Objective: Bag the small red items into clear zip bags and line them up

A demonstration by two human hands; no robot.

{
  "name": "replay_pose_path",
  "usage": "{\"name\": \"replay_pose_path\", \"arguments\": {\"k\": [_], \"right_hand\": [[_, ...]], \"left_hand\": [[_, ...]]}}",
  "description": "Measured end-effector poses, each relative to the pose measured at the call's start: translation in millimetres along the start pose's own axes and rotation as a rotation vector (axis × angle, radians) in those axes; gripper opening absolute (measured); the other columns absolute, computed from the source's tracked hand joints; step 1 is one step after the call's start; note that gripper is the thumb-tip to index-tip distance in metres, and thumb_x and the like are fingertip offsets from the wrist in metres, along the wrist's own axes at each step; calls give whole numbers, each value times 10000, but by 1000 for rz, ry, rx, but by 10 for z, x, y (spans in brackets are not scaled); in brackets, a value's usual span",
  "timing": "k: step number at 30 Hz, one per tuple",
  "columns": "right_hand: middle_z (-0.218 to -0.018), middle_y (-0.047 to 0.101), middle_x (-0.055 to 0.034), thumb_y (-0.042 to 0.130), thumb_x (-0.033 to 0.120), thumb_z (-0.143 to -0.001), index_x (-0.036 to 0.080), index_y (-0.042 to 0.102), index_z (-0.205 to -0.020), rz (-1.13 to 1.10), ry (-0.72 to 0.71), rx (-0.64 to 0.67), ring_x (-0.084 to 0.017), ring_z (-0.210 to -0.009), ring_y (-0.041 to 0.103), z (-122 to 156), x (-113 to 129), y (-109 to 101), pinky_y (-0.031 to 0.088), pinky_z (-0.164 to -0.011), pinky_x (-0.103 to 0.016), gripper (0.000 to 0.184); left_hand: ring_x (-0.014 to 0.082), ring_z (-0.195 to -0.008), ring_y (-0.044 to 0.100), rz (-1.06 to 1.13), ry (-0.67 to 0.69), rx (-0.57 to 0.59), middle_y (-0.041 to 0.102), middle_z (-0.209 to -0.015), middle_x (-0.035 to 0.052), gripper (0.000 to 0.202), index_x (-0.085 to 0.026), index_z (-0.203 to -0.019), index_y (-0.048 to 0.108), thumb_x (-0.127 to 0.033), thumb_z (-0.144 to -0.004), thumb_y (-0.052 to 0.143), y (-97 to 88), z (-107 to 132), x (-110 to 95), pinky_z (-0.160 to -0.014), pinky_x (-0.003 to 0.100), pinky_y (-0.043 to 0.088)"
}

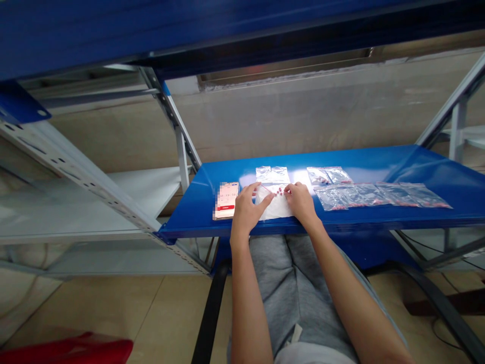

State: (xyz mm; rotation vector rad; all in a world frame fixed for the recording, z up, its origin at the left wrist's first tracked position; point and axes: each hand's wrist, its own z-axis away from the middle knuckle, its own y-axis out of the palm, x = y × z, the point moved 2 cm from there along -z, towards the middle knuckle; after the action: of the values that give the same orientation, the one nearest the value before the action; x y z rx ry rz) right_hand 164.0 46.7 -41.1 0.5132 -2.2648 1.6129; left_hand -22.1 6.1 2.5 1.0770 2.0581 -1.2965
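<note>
A small clear zip bag (276,207) with a red seal strip lies on the blue shelf (379,162) right in front of me. My left hand (247,208) rests on its left side, fingers pinching at the seal. My right hand (301,199) presses the bag's right end, fingers curled on the strip. Two more clear bags (272,174) lie just behind it.
A phone (226,200) with a lit screen lies left of my hands. A row of several clear bags (379,194) stretches to the right along the shelf. Grey metal shelving (94,187) stands at left, and a red object (76,350) sits on the floor.
</note>
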Motion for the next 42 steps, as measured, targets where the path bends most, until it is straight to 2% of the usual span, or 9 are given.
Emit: {"name": "replay_pose_path", "arguments": {"k": [6, 11, 15, 20, 26, 31, 35, 38, 42], "right_hand": [[-980, 690, -143, 551, 165, -961, 163, 754, -969, -130, -58, -94, -274, -971, 613, -38, -57, 37, 445, -840, -352, 203], [-838, 720, -74, 588, 240, -902, 192, 708, -833, -447, -85, -136, -224, -802, 624, -52, 15, -115, 453, -813, -347, 147], [-745, 693, -32, 620, 361, -885, 189, 708, -824, -709, -131, -58, -187, -715, 588, -31, 169, -249, 431, -721, -314, 203], [-643, 585, 10, 650, 464, -852, 173, 726, -812, -805, -152, 58, -154, -641, 480, 0, 305, -228, 358, -638, -298, 303], [-698, 648, -18, 659, 509, -830, 160, 759, -833, -929, -128, 146, -162, -665, 514, 24, 373, -190, 387, -638, -298, 363], [-750, 671, -26, 609, 400, -906, 174, 764, -931, -828, -108, 83, -176, -690, 558, 13, 334, -155, 432, -680, -302, 275], [-905, 678, -87, 585, 181, -918, 183, 773, -957, -424, -112, -56, -222, -844, 605, -6, 286, -10, 459, -825, -348, 192], [-1009, 644, -131, 584, 128, -933, 191, 796, -1010, -216, -163, -45, -269, -970, 582, -8, 313, 124, 454, -885, -380, 235], [-1058, 611, -142, 610, 113, -930, 202, 806, -1066, -139, -215, -35, -295, -1027, 542, -9, 354, 219, 437, -948, -412, 255]], "left_hand": [[243, -1068, 701, 3, 2, 2, 722, -1273, 122, 477, -196, -1293, 676, -456, -900, 751, -8, 8, -18, -953, 392, 568], [237, -1036, 709, -2, 8, 27, 729, -1280, 112, 505, -211, -1309, 677, -442, -873, 785, 13, 7, 2, -923, 385, 577], [229, -1020, 713, -6, 19, 65, 743, -1245, 97, 518, -219, -1316, 683, -387, -846, 820, 55, -2, 3, -916, 373, 578], [230, -1032, 720, 9, 41, 91, 754, -1222, 88, 513, -232, -1315, 692, -352, -837, 834, 75, -11, -8, -905, 363, 582], [232, -1016, 720, 24, 23, 92, 752, -1250, 98, 505, -224, -1324, 697, -354, -852, 820, 22, -3, 1, -915, 384, 585], [231, -1014, 720, 19, 6, 89, 749, -1264, 104, 505, -218, -1322, 703, -347, -848, 820, -12, -2, 11, -941, 396, 586], [229, -1015, 722, 7, 7, 69, 754, -1256, 91, 483, -231, -1300, 716, -343, -842, 822, -41, 4, 39, -944, 392, 586], [227, -1013, 724, -5, -1, 47, 755, -1253, 93, 485, -228, -1304, 713, -359, -848, 816, -82, 11, 53, -937, 385, 586], [229, -1010, 725, -22, -22, 23, 757, -1249, 101, 489, -210, -1312, 706, -358, -857, 810, -132, 15, 51, -944, 386, 584]]}}
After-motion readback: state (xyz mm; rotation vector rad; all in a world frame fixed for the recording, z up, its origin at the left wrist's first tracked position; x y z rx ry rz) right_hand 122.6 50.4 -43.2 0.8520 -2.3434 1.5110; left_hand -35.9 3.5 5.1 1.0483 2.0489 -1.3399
